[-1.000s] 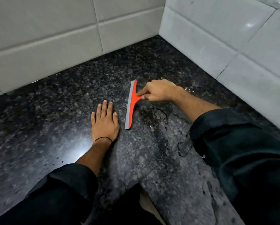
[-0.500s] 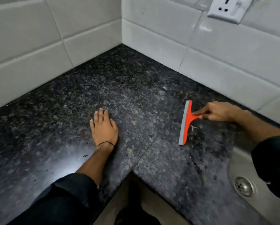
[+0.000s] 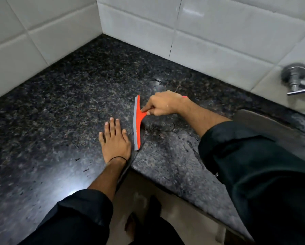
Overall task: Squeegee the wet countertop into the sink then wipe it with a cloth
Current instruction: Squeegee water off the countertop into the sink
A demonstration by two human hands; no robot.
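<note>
An orange squeegee (image 3: 137, 123) with a grey rubber blade stands blade-down on the dark speckled granite countertop (image 3: 63, 96). My right hand (image 3: 163, 103) grips its short handle from the right, index finger stretched along it. My left hand (image 3: 114, 140) lies flat on the counter, fingers apart, just left of the blade and almost touching it. Wet streaks and droplets show on the granite right of the blade. The steel sink (image 3: 279, 137) is at the right edge, mostly hidden by my right sleeve. No cloth is in view.
White tiled walls (image 3: 210, 32) meet in a corner behind the counter. A chrome tap (image 3: 295, 79) sticks out of the wall at the far right above the sink. The counter's front edge forms an inner corner near my left wrist, with floor and my feet below.
The squeegee and my right hand have moved back to the left, from near the sink to right beside my left hand. My left hand stayed flat. The view shifted right.
</note>
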